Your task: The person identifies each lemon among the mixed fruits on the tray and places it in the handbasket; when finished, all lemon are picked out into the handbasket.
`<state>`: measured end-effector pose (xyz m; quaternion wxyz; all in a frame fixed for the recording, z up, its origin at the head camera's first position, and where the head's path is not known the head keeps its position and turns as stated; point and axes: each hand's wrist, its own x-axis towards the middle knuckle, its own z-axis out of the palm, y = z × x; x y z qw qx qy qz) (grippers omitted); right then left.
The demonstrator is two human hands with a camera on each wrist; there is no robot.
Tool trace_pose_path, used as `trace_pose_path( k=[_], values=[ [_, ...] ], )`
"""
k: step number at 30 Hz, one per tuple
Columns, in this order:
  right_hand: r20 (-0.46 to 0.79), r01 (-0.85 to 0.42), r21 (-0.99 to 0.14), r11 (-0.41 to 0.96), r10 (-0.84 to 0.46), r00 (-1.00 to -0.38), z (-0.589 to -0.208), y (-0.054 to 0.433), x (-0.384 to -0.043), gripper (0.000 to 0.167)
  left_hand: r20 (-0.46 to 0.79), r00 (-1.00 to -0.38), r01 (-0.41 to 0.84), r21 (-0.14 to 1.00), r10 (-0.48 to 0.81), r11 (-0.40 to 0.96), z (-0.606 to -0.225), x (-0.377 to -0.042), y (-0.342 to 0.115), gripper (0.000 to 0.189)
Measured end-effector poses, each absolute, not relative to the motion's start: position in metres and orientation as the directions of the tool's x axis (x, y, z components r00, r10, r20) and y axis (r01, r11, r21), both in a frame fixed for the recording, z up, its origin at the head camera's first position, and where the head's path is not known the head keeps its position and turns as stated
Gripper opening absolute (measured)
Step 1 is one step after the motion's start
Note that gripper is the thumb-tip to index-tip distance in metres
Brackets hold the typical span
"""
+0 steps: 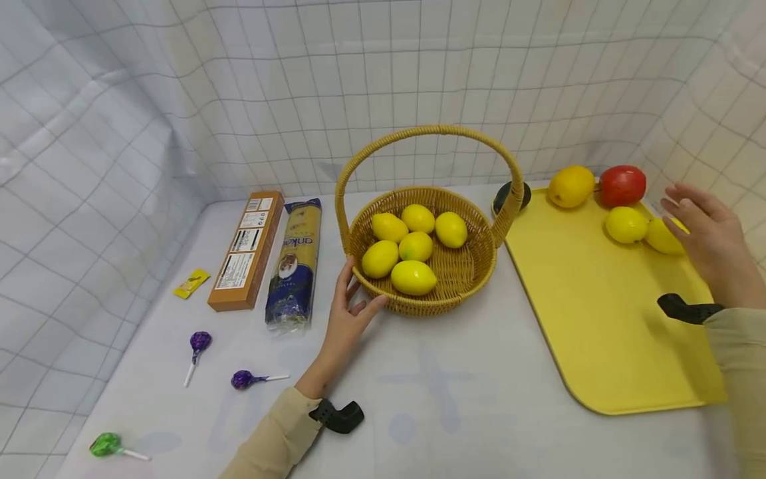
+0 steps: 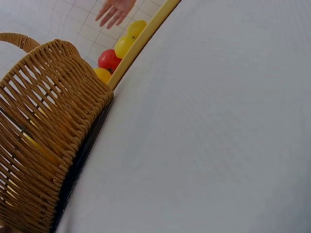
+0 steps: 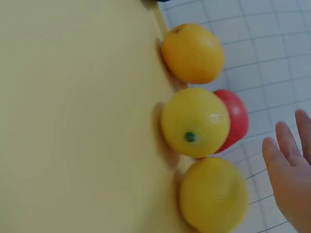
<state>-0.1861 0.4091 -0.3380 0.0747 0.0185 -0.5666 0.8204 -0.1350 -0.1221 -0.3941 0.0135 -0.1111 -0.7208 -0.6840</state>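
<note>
A round wicker basket (image 1: 455,273) with a tall arched handle stands mid-table, several lemons (image 1: 414,277) lying in it. My left hand (image 1: 347,319) touches its near-left outer side, thumb and index finger spread along the rim. In the left wrist view the woven wall of the basket (image 2: 43,131) fills the left side. Over the right side of a yellow tray (image 1: 574,319), my right hand (image 1: 712,239) hovers with extended fingers and holds nothing. It overlaps one lemon (image 1: 664,236) in the head view; another lemon (image 1: 625,225) lies beside that one.
Behind those lemons sit an orange (image 1: 571,186) and a red fruit (image 1: 622,186). A dark green fruit (image 1: 507,198) is partly hidden by the basket handle. On the left lie an orange-brown box (image 1: 247,253), a pasta packet (image 1: 294,263), a yellow sachet (image 1: 191,283) and lollipops (image 1: 242,380).
</note>
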Motion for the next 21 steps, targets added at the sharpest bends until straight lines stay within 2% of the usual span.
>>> trace_pose_path(
  k=[3, 6, 9, 12, 14, 18, 19, 21],
  values=[
    [0.031, -0.129, -0.879, -0.459, 0.215, -0.976, -0.354, 0.415, -0.196, 0.033, 0.17, -0.976, 0.176, 0.984, 0.14, 0.037, -0.395, -0.134, -0.122, 0.079],
    [-0.007, -0.098, -0.917, -0.386, 0.263, -0.965, -0.366, 0.411, -0.211, 0.032, 0.178, -0.974, 0.182, 0.983, 0.137, 0.018, -0.396, -0.134, -0.121, 0.079],
    [-0.033, 0.032, -0.999, -0.009, 0.272, -0.962, -0.373, 0.401, -0.225, 0.047, 0.187, -0.973, 0.189, 0.982, 0.136, -0.001, -0.396, -0.134, -0.12, 0.079],
    [-0.069, 0.153, -0.928, 0.338, 0.247, -0.967, -0.376, 0.392, -0.235, 0.069, 0.194, -0.971, 0.195, 0.981, 0.137, -0.009, -0.396, -0.134, -0.12, 0.079],
    [-0.092, 0.188, -0.873, 0.449, 0.226, -0.97, -0.378, 0.388, -0.239, 0.078, 0.198, -0.97, 0.198, 0.98, 0.138, -0.008, -0.396, -0.134, -0.12, 0.079],
    [-0.113, 0.201, -0.874, 0.443, 0.218, -0.969, -0.379, 0.384, -0.239, 0.078, 0.197, -0.971, 0.2, 0.98, 0.134, 0.008, -0.401, -0.137, -0.121, 0.079],
    [-0.129, 0.205, -0.899, 0.387, 0.214, -0.968, -0.379, 0.384, -0.237, 0.076, 0.194, -0.972, 0.197, 0.98, 0.133, 0.01, -0.402, -0.137, -0.121, 0.079],
    [-0.148, 0.182, -0.966, 0.181, 0.188, -0.971, -0.376, 0.382, -0.23, 0.065, 0.19, -0.973, 0.194, 0.981, 0.133, 0.018, -0.402, -0.137, -0.121, 0.079]
  ],
)
